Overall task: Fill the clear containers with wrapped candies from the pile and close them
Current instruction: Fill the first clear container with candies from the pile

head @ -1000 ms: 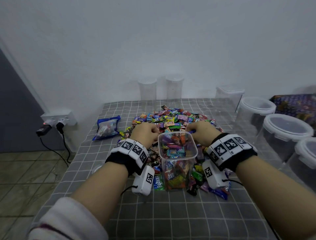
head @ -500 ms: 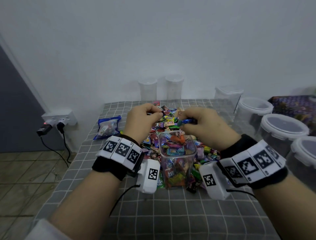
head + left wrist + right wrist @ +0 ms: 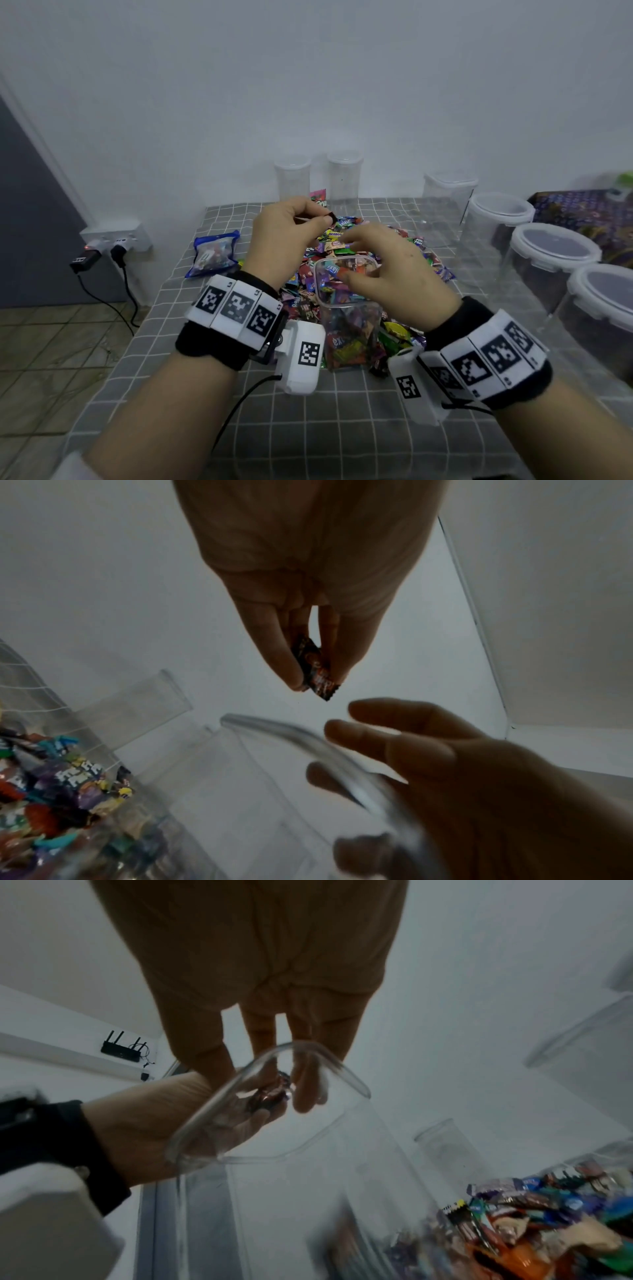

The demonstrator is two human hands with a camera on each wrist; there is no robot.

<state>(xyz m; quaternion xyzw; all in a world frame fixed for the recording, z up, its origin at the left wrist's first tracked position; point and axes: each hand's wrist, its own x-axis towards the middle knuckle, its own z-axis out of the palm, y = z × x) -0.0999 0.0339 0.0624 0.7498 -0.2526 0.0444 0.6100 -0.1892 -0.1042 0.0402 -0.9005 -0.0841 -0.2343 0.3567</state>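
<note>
A clear square container (image 3: 349, 322), open and more than half full of wrapped candies, stands near the table's middle. The colourful candy pile (image 3: 346, 236) spreads behind and around it. My left hand (image 3: 323, 219) hovers above the container's far left corner and pinches a small dark-wrapped candy (image 3: 315, 669) between thumb and fingers. My right hand (image 3: 352, 262) hangs over the container's mouth with fingers loosely spread and nothing in them. In the right wrist view its fingers (image 3: 260, 1031) point down at the container rim (image 3: 219, 1096).
Two tall empty lidded containers (image 3: 293, 178) (image 3: 344, 174) stand at the back wall, with a square one (image 3: 448, 202) and three round lidded tubs (image 3: 551, 260) along the right. A blue candy bag (image 3: 214, 253) lies left of the pile. Plugs and cables (image 3: 116, 250) hang off the table's left edge.
Both hands rose from the pile to above the container. The right hand let go of the blue candy it carried and spread its fingers. The left hand still pinches its dark candy.
</note>
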